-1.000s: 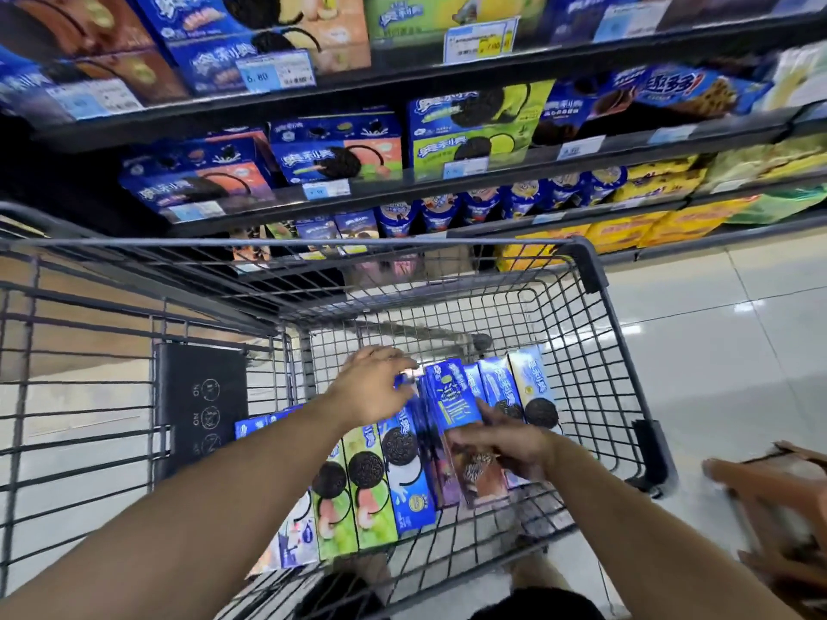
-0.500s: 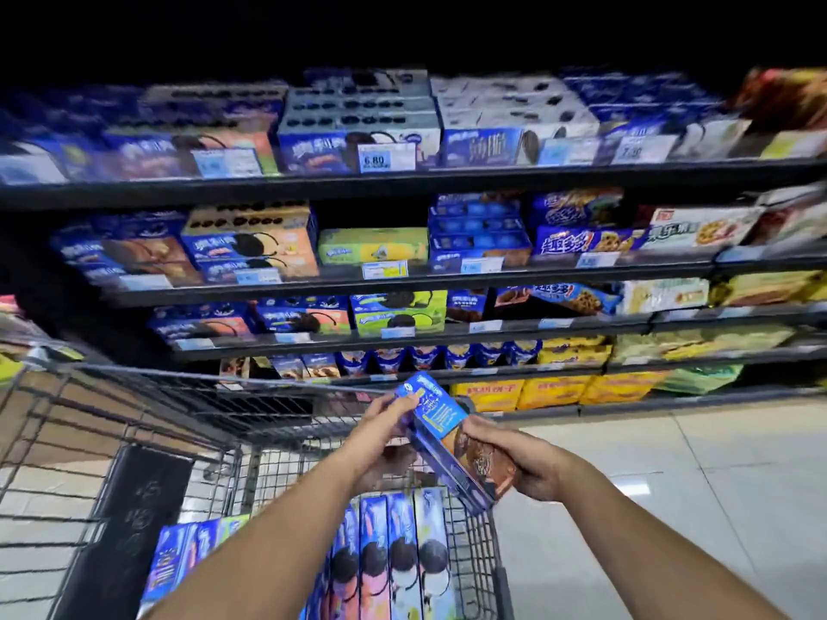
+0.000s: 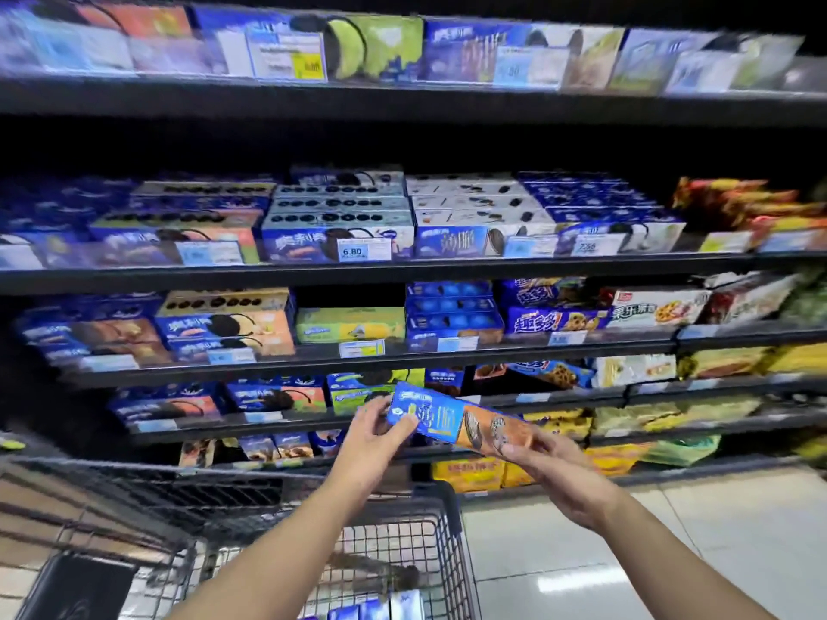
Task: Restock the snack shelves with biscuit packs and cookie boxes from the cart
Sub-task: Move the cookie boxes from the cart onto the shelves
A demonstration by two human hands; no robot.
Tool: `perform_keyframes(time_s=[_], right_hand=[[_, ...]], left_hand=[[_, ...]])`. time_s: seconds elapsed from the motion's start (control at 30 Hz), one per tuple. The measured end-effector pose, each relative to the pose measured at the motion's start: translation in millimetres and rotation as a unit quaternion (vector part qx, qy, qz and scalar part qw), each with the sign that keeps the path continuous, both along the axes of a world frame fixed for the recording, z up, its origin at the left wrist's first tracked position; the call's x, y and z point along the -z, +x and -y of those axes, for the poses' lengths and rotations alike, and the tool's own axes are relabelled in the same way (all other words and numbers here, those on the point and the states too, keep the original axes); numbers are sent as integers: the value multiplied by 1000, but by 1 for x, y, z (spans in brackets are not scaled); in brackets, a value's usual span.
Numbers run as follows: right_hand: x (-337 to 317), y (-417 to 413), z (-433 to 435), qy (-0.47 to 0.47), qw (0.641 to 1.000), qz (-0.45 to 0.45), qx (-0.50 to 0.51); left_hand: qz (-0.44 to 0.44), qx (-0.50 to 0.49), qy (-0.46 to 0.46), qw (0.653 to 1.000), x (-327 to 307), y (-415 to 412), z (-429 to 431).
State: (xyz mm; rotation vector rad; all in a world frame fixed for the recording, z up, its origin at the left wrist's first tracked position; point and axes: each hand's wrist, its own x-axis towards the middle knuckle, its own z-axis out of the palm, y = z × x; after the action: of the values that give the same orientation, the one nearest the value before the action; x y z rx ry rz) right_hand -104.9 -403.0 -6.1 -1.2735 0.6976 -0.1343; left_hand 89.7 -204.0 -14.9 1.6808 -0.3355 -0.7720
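Observation:
A long blue and orange cookie box (image 3: 452,418) hangs in the air in front of the lower shelves, tilted down to the right. My left hand (image 3: 380,434) pinches its blue left end. My right hand (image 3: 543,463) grips its orange right end from below. Under my arms stands the wire cart (image 3: 429,521), and the tops of a few more blue boxes (image 3: 380,608) show at its bottom. The shelves (image 3: 402,268) ahead hold rows of blue cookie boxes and biscuit packs.
One middle shelf has a low gap above a green box (image 3: 351,324). Price tags line the shelf edges. Yellow packs (image 3: 470,474) sit on the lowest shelf. Pale tiled floor (image 3: 649,552) lies to the right of the cart.
Both hands have lifted the cookie box out of the cart and up toward the shelves. My view has swung up from the cart to the shelving.

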Motion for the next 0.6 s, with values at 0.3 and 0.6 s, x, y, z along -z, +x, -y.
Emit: perform_keyframes(time_s=[0.3, 0.6], right_hand=[[7, 49, 83, -176, 981, 66, -44], [21, 102, 151, -269, 952, 144, -29]], left_hand=[[216, 55, -15, 975, 4, 42, 52], [387, -7, 35, 922, 31, 70, 109]])
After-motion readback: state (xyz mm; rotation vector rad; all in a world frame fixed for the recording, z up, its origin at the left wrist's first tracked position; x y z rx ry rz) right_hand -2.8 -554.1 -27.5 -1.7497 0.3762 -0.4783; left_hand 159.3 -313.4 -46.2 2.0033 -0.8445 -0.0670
